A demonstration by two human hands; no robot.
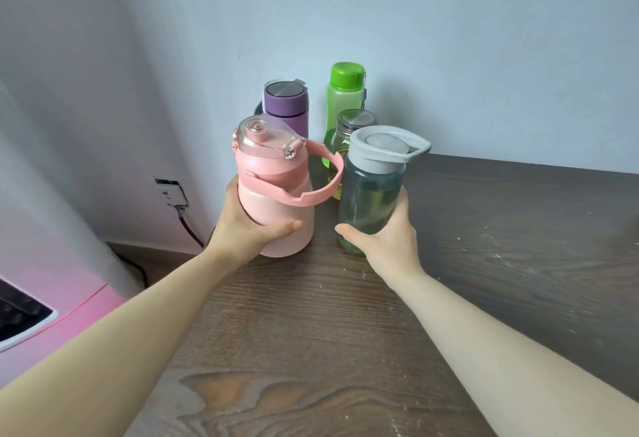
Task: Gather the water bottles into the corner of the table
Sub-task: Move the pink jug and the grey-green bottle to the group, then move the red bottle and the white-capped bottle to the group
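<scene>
My left hand [247, 225] grips a pink bottle [276, 194] with a clear flip lid and a pink loop handle, near the table's far left corner. My right hand [383, 236] grips a clear bluish bottle [371, 194] with a grey lid, right beside the pink one. Behind them, against the wall, stand a purple flask [286, 104], a green bottle [345, 97] with a green cap, and a small glass bottle [345, 135] with a metal lid, partly hidden by the held bottles.
The dark wooden table [345, 333] runs toward me and to the right, with its left edge close to the pink bottle. Off the left edge are a wall socket with a cable [173, 194], a white curtain [52, 194] and a pink object [41, 326].
</scene>
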